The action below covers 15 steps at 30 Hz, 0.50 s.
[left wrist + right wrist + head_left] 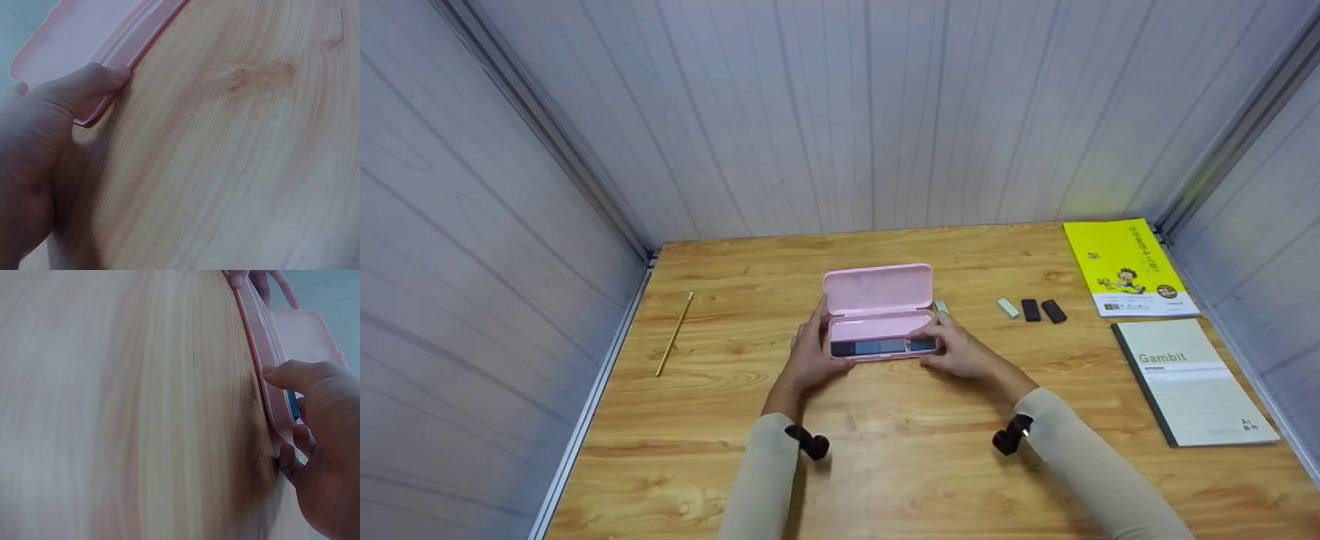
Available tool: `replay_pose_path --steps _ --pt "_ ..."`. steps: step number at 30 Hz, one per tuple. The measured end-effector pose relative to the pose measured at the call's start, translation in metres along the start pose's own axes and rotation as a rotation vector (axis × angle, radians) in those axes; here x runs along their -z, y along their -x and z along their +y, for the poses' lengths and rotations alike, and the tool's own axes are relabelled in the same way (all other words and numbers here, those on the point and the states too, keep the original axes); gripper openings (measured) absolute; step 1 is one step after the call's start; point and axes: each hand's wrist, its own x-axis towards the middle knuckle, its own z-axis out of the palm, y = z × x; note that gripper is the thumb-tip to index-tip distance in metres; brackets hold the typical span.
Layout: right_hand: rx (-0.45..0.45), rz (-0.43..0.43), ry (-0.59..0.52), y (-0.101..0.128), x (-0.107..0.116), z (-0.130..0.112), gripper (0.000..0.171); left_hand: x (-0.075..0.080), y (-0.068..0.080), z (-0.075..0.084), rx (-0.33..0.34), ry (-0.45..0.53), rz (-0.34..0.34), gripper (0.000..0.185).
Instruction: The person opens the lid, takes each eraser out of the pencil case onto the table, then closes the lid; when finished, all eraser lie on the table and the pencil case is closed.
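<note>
A pink pencil case point(877, 289) lies on the table with its lid raised. Along the near side of its tray runs a row of dark and blue-grey blocks point(881, 346), seemingly erasers. My left hand point(812, 352) grips the case's left end, thumb on the front edge and fingers round the side. At the other end my right hand point(960, 349) holds the case, its thumb point(281, 376) against the front wall and a fingertip reaching in over the rightmost block. One dark block point(293, 405) shows beside that thumb in the right wrist view.
A pale green eraser point(941, 307) lies just behind my right hand. Farther right are another pale green eraser point(1008, 308) and two black ones point(1031, 310). A yellow book point(1129, 262) and a grey notebook point(1192, 382) lie along the right edge, a pencil point(675, 334) at left.
</note>
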Motion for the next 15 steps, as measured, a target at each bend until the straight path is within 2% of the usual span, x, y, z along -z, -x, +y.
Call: replay_pose_path --steps 7,15 --pt "-0.034 0.031 0.005 -0.0007 0.0004 0.0006 0.038 0.0005 0.0022 0.0005 -0.004 0.017 -0.002 0.139" --pt "0.001 0.099 -0.001 -0.0027 -0.0042 0.0017 0.033 0.0005 0.0033 -0.0012 -0.016 0.006 -0.001 0.137"
